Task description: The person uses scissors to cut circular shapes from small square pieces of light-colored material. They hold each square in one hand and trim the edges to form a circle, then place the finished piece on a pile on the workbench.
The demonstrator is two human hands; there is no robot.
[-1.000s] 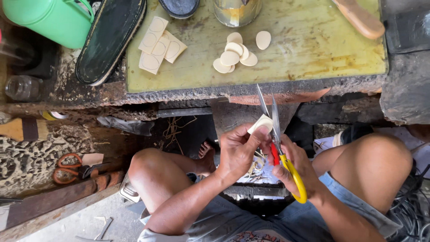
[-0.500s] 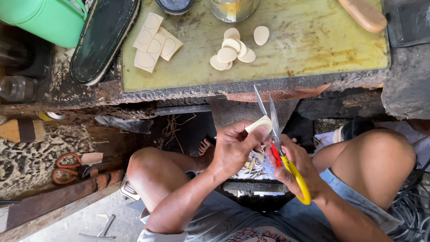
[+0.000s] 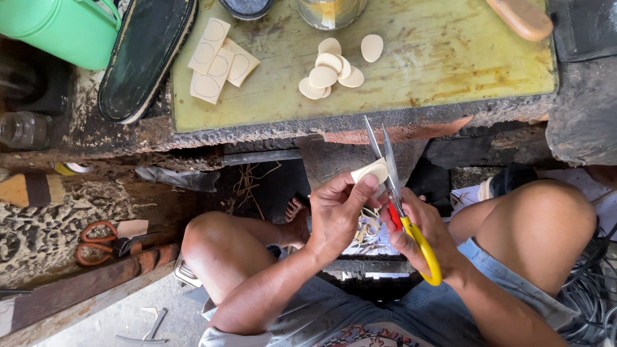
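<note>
From the head view, the left hand (image 3: 337,215) has its grip clamped on a small pale cut-out piece (image 3: 371,171), held below the near edge of the worktop (image 3: 450,58). The right hand (image 3: 421,234) grips yellow-handled scissors (image 3: 398,199), blades apart around that piece. At the far edge stand a metal can (image 3: 331,11), contents unclear, and a green container (image 3: 61,26). Pale oval pieces (image 3: 331,71) lie piled near the can.

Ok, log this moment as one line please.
left hand: pinches small pale cut piece | right hand: works yellow-handled scissors, blades at piece | pale oval cutouts on yellowish board
</note>
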